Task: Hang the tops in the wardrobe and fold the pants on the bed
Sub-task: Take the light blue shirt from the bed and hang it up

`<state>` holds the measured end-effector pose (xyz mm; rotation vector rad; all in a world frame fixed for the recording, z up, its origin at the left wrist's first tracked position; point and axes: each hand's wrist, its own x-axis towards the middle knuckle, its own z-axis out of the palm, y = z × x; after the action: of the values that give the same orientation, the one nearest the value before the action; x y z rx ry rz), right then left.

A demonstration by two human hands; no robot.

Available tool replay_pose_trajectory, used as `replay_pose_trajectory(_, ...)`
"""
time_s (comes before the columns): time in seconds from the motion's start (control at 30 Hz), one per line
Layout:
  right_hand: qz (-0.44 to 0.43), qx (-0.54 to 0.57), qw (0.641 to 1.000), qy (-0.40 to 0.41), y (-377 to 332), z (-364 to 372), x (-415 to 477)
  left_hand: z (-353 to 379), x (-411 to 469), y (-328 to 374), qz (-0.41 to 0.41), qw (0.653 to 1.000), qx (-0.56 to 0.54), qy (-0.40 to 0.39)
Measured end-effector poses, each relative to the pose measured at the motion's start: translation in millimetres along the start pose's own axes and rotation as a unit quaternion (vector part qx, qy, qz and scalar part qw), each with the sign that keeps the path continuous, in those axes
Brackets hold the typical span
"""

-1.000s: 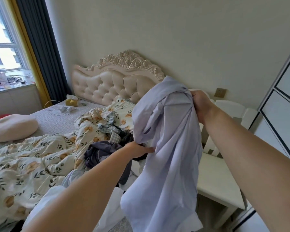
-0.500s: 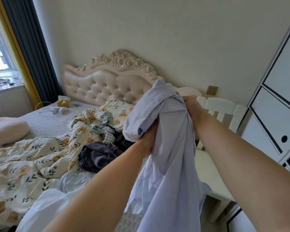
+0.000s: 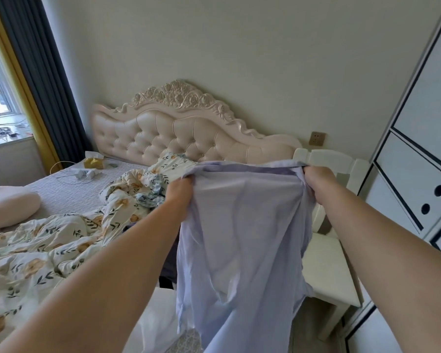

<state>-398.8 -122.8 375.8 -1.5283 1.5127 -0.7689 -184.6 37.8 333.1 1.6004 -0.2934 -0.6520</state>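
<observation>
The left grip [image 3: 180,193] and the right grip [image 3: 318,178], both bare hands, have the fingers curled into the top edge of a pale lilac shirt [image 3: 245,225]. Each one pinches the cloth at one upper corner. The shirt is in the air, stretched between the two grips, and its lower part hangs loose. It hangs between the bed [image 3: 69,189] on the left and a white chair [image 3: 326,271] on the right. On the bed lies a crumpled floral duvet [image 3: 49,250], with a small patterned garment [image 3: 150,193] on top. A dark garment [image 3: 167,261] shows just behind the shirt. The white wardrobe [image 3: 418,174] stands at the right edge, beside the chair.
</observation>
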Motion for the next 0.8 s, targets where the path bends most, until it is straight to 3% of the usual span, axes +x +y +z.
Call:
replay_pose_trajectory(0.17, -0.015, -0.146, 0.988, 0.046, 4.9, -6.7, 2.8, -12.5, 7.4, 19.3, 0.023, 0.997, -0.072, 0.008)
replay_pose_trajectory(0.37, -0.042, -0.273, 0.957, 0.093, 12.5, -14.1, -4.7, -19.2, 9.7, 27.3, 0.001, 0.975, -0.213, -0.068)
replay_pose_trajectory(0.47, 0.023, -0.226, 0.972, 0.058, 0.0, -21.7, -11.5, -21.2, 13.3, 27.9, 0.007, 0.980, -0.179, -0.082)
replay_pose_trajectory(0.53, 0.016, -0.186, 0.982, 0.024, -4.8, -22.4, -15.8, -17.0, 6.9, 28.0, 0.002, 0.986, -0.122, -0.111)
replay_pose_trajectory(0.6, 0.013, -0.053, 0.998, -0.018, -10.2, -23.1, -18.3, -11.1, -2.9, 27.1, -0.024, 0.987, -0.051, -0.150)
replay_pose_trajectory(0.7, 0.022, 0.101, 0.994, -0.026, -20.7, -27.5, -20.0, -1.2, -15.2, 22.4, -0.019, 0.971, 0.119, -0.207)
replay_pose_trajectory(0.8, 0.027, 0.158, 0.983, -0.092, -36.0, -29.0, -34.1, 15.0, -26.7, 22.0, 0.036, 0.964, 0.067, -0.254)
